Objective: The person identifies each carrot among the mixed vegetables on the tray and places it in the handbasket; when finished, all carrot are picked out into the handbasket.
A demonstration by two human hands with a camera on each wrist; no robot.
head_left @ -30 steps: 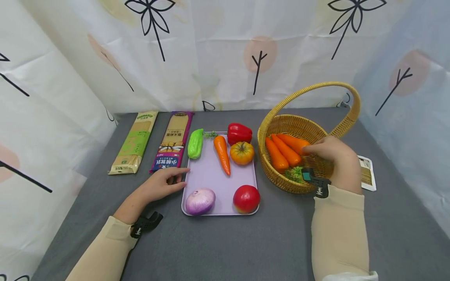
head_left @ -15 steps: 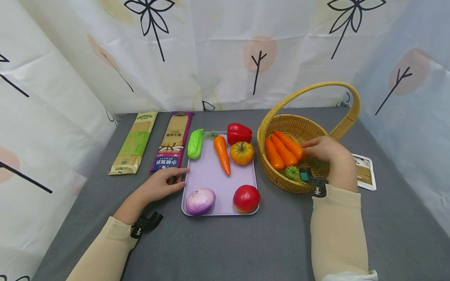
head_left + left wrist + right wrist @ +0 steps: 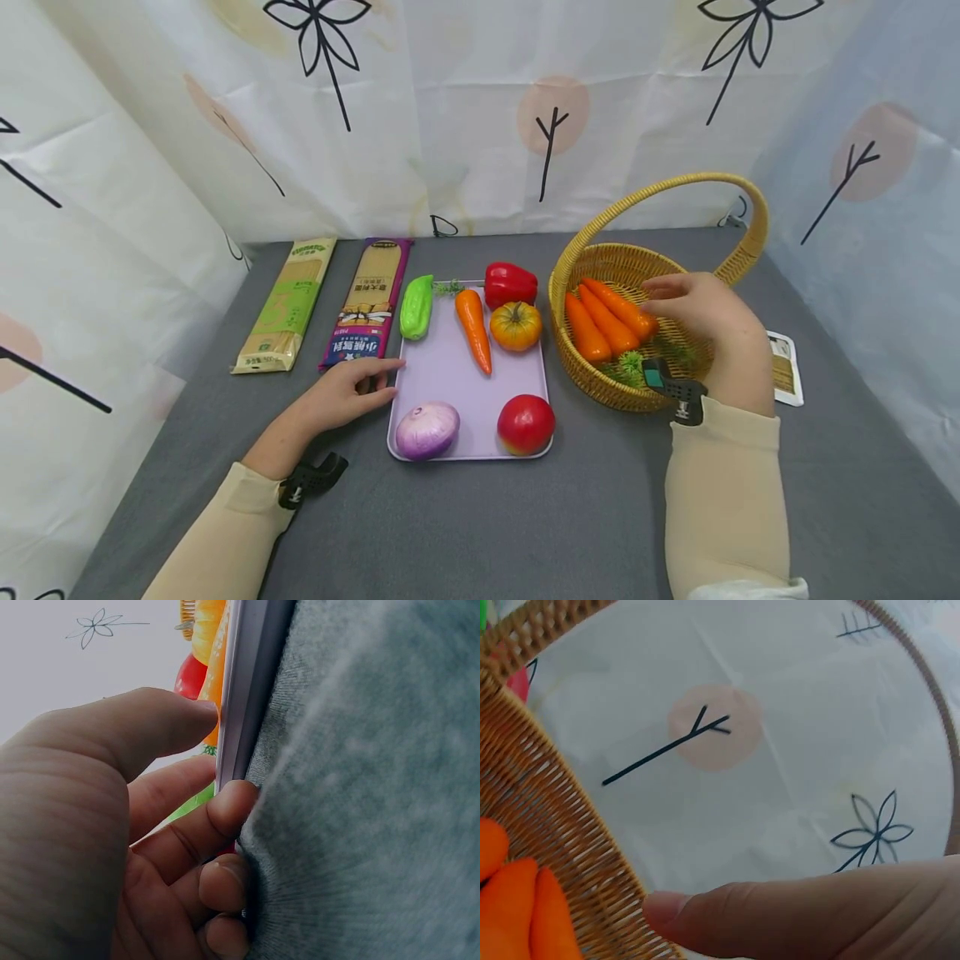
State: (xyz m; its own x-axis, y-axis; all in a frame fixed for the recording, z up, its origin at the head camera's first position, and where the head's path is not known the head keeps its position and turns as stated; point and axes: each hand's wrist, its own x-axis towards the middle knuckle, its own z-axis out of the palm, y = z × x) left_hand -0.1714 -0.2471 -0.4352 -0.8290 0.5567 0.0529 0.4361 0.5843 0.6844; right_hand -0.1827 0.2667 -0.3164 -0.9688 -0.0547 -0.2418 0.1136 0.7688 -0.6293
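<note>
My right hand [image 3: 705, 312] is over the right side of the wicker basket [image 3: 675, 271], its thumb and index finger spread apart close to the rear end of a carrot [image 3: 618, 308]. Two more carrots [image 3: 587, 329] lie beside it, with green tops showing below them. In the right wrist view, the straight thumb [image 3: 727, 915] passes in front of the basket wall, and orange carrots [image 3: 506, 907] show at lower left. My left hand [image 3: 345, 392] rests at the left edge of the lilac tray [image 3: 450, 375], thumb and index tips on the rim, other fingers loosely bent outside it.
On the tray are a green pepper [image 3: 416, 308], carrot [image 3: 474, 329], red bell pepper [image 3: 510, 285], small pumpkin [image 3: 516, 327], purple onion [image 3: 427, 431] and tomato [image 3: 526, 425]. Two noodle packets [image 3: 288, 304] lie left. The basket's tall handle [image 3: 675, 185] arches overhead. A white-edged card [image 3: 785, 371] lies right.
The carrot at my right hand swung round to lie alongside the other two in the basket. My right fingers have since spread and lifted from it. My left hand stays at the tray.
</note>
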